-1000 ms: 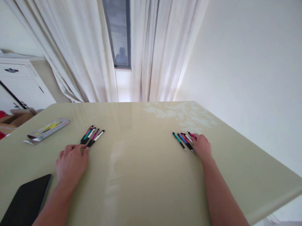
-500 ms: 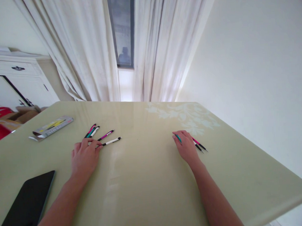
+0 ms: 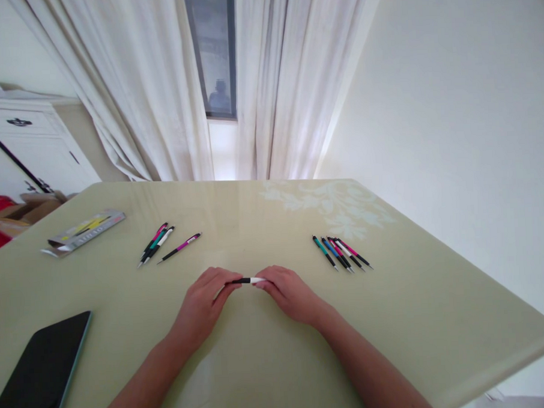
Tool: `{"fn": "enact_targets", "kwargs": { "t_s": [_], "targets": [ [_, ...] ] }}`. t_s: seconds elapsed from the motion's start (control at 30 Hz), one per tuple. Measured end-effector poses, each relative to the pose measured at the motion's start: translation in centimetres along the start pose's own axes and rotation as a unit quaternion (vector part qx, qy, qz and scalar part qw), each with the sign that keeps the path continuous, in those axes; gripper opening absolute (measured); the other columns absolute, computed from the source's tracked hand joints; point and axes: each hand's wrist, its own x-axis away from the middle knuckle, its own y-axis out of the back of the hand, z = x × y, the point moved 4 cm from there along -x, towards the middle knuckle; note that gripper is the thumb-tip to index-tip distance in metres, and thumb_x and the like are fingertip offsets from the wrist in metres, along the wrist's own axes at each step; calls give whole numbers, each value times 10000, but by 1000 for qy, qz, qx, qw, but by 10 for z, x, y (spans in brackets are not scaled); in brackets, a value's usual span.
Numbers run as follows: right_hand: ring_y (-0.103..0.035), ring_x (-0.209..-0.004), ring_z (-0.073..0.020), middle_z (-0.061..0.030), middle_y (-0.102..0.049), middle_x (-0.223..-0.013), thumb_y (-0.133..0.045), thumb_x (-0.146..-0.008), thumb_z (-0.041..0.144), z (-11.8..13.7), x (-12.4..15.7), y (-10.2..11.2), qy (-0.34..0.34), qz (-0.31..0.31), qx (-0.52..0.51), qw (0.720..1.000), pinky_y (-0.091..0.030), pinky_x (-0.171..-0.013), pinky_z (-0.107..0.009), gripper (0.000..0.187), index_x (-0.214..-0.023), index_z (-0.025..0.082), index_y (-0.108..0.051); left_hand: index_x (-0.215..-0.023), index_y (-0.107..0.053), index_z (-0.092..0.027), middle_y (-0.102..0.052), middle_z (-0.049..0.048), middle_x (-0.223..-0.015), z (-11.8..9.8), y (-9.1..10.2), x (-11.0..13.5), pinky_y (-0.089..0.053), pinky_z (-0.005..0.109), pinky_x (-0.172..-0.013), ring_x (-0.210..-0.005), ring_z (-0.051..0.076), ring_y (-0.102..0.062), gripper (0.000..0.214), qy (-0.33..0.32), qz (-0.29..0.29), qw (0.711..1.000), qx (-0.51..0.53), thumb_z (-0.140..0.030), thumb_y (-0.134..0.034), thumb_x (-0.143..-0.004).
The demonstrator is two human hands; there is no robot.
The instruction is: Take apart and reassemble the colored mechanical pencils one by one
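Observation:
Over the middle of the table (image 3: 261, 361), a white pen with a black grip (image 3: 248, 281) lies level between my two hands. My left hand (image 3: 204, 303) pinches its black end, and my right hand (image 3: 289, 290) pinches its white end; both tips are hidden by fingers. To the left, a purple pen (image 3: 180, 247) lies by itself beside a small bunch of pens (image 3: 156, 244) in pink, teal and white. Several pens (image 3: 339, 253) lie side by side at the right, a teal one (image 3: 323, 251) outermost on the left.
An open, flattened-looking pen box (image 3: 86, 232) lies at the table's far left. A black tablet (image 3: 42, 370) is at the near left. Beyond the table are white curtains (image 3: 150, 89), a white cabinet (image 3: 30, 136) and a cardboard box (image 3: 38, 208).
Both hands have come together at the middle. The white pen has left the left group and is now gripped by both hands. The teal pen has been let go in the right row.

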Motion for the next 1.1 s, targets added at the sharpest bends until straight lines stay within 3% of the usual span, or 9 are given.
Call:
{"fn": "enact_targets", "kwargs": {
  "t_s": [0.17, 0.33, 0.4, 0.47, 0.6, 1.1],
  "targets": [
    [-654, -952, -196, -59, -742, -1039, -455, -1087, 320, 2, 1, 6, 24, -6, -9, 1000, -496, -878, -309, 257, -1072, 198, -681, -1054, -708, -206, -753, 31, -902, 1, 3, 1, -522, 307, -814, -836, 185, -671, 224, -53, 6, 998, -32, -328, -521, -1048],
    [-637, -939, -200, -67, -737, -1011, -468, -1082, 314, 5, 3, 9, 33, -3, 26, 999, -483, -859, -310, 252, -1068, 189, -686, -837, -652, -215, -657, -4, -712, 5, -5, 3, -483, 295, -677, -688, 172, -621, 373, 38, 91, 994, -43, -386, -422, -1075],
    [-637, -944, -202, -69, -735, -1007, -469, -1081, 322, 5, 3, 8, 26, 4, 42, 999, -479, -857, -312, 253, -1076, 191, -686, -904, -648, -222, -667, -3, -769, 7, -7, 4, -482, 299, -675, -702, 176, -622, 299, 67, 106, 991, -55, -410, -470, -1053],
    [-637, -945, -200, -69, -732, -1005, -466, -1083, 331, 5, 3, 7, 23, 8, 46, 999, -478, -854, -308, 258, -1078, 191, -683, -998, -637, -222, -677, 11, -852, 6, -7, 5, -492, 310, -715, -758, 184, -628, 240, 53, 101, 992, -61, -414, -500, -1039],
    [-633, -935, -197, -63, -725, -988, -466, -1081, 337, 7, 3, 4, 34, 20, 51, 998, -474, -841, -301, 255, -1079, 190, -674, -962, -631, -226, -665, 23, -879, 2, -8, 5, -486, 334, -791, -831, 194, -619, 253, 10, 95, 993, -70, -362, -444, -1065],
    [-646, -956, -196, -61, -719, -1007, -496, -1070, 332, 5, 3, 0, 31, 25, 38, 998, -471, -853, -293, 220, -1084, 197, -670, -1048, -640, -230, -667, 35, -940, -3, -8, 5, -488, 345, -823, -880, 203, -626, 189, -12, 95, 992, -77, -334, -482, -1056]
  ]
}}
